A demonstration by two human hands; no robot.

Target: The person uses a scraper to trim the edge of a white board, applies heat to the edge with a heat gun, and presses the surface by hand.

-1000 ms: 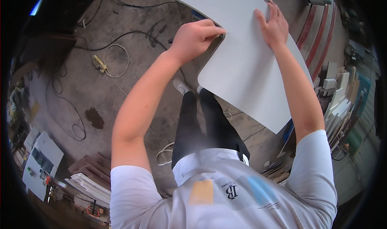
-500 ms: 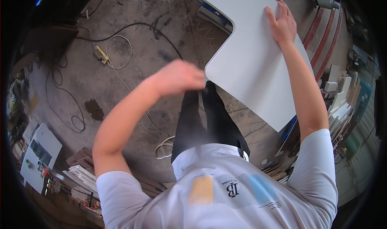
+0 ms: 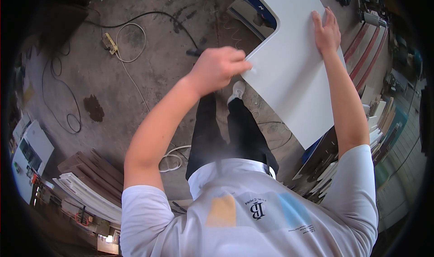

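A large white panel [image 3: 294,71] with a rounded notch in its left edge lies in front of me, to the right. My right hand [image 3: 327,33] rests flat on it near the right edge, fingers stretched out. At the rounded corner below the notch is my left hand [image 3: 219,68], its fingers closed and pinched at the panel's edge. Something small and pale shows by those fingertips, too unclear to name. Under the notch, part of a blue and grey support [image 3: 253,15] shows; the panel hides the rest.
Black cable [image 3: 174,19] and a pale cord with a yellow power strip [image 3: 109,43] lie on the concrete floor at left. Red rails [image 3: 361,53] stand beyond the panel. Stacked boards [image 3: 90,193] lie at lower left, with more strips [image 3: 377,114] at right.
My left hand has moved right and up, onto the panel's corner. The right hand stays flat on the panel. The view has shifted slightly, and a white shoe now shows below the corner.
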